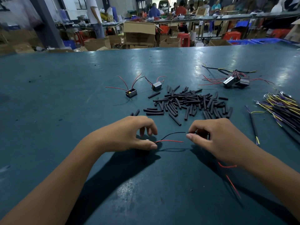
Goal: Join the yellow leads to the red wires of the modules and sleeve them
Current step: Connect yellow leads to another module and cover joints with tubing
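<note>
My left hand (134, 133) curls over a small module hidden under its fingers, low on the table. A red wire (169, 141) and a black wire (172, 134) run from it toward the right. My right hand (214, 140) pinches the end of the black wire together with a dark lead. Red wires (227, 166) trail out below my right wrist. A heap of black sleeves (186, 103) lies beyond my hands. Two loose modules (130, 93) (157, 86) with red and black wires stand further back.
A cluster of modules with joined leads (233, 81) lies at the back right. A bundle of yellow and purple leads (282, 106) fans along the right edge, with one separate lead (253, 125) beside it. Cardboard boxes and people fill the workshop behind the green table (65, 95).
</note>
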Demonstrator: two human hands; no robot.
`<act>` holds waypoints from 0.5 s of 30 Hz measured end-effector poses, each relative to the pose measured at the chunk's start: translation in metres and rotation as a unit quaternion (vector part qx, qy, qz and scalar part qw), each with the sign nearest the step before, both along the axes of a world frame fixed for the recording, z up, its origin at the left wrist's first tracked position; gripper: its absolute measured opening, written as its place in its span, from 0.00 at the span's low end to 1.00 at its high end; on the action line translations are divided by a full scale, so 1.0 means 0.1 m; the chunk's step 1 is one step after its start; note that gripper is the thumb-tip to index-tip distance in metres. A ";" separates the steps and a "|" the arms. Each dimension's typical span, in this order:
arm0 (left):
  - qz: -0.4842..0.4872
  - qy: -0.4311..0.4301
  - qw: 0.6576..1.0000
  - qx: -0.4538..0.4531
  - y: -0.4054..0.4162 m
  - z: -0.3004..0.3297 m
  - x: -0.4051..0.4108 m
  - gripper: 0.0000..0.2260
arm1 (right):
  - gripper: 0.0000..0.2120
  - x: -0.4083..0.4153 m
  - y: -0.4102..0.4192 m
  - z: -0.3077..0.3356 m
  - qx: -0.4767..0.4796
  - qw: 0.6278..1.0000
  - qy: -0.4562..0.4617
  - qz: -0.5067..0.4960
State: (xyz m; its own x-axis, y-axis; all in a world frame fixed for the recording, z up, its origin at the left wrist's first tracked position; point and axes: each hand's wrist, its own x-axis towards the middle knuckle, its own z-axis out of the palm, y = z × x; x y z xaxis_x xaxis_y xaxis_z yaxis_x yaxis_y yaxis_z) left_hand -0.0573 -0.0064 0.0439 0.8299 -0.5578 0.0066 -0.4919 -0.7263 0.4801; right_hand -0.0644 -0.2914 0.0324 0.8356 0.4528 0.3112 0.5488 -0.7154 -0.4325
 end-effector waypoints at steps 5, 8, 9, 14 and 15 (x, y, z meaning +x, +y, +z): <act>-0.032 -0.040 0.999 -0.006 -0.17 -0.08 -0.01 0.03 | 0.09 0.04 -0.03 -0.03 0.010 1.000 -0.003 -0.007; -0.021 -0.049 0.998 -0.040 -0.14 -0.07 0.00 0.03 | 0.12 0.07 -0.13 0.07 0.035 0.993 0.114 0.013; -0.014 -0.047 0.997 -0.052 -0.13 -0.06 -0.01 0.03 | 0.14 0.09 -0.19 0.12 0.049 0.984 0.168 0.023; 0.006 -0.036 0.998 -0.053 -0.12 -0.08 0.00 0.05 | 0.03 0.25 -0.42 0.31 0.172 0.971 0.159 -0.044; 0.013 -0.035 0.998 -0.052 -0.13 -0.09 0.01 0.06 | 0.05 0.27 -0.45 0.32 0.177 0.970 0.153 -0.062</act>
State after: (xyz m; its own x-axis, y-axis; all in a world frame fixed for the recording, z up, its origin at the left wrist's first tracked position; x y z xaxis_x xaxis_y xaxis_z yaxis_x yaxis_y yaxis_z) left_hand -0.0562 -0.0194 0.0350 0.8393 -0.5298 0.1219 -0.5092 -0.6876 0.5176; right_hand -0.0376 -0.3361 0.0646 0.9545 0.2534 0.1574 0.2752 -0.5437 -0.7929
